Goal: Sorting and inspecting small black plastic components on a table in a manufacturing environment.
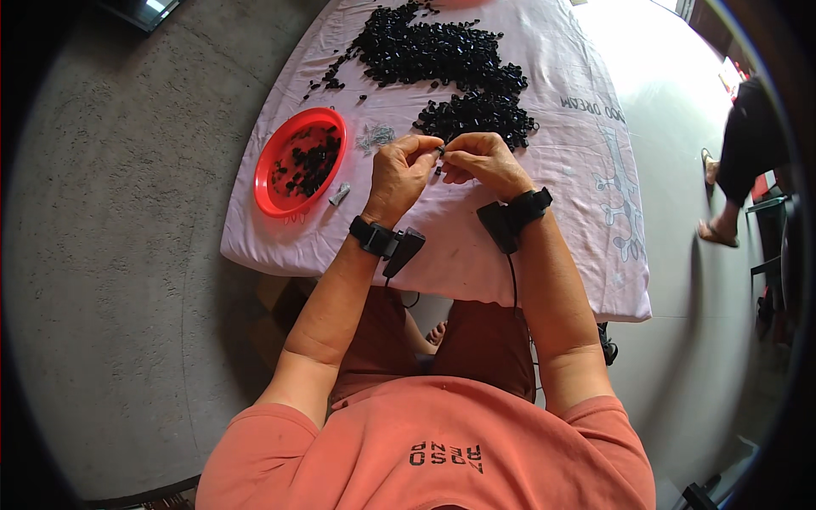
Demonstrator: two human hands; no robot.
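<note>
Both hands meet over the near part of a cloth-covered table. My left hand pinches a small black piece between thumb and fingertips. From the other side my right hand closes its thumb and forefinger at the same small piece; its exact shape is too small to tell. Another black piece lies on the cloth just below the fingertips. Right beyond my hands is a heap of small shiny black pieces. A little pile of thin silvery pieces lies left of it, close to my left hand.
A red round basin with some black pieces inside stands at the table's left. Beside it lies a small grey object. A larger black heap spreads farther back on the pink cloth. Another person's legs are at the right.
</note>
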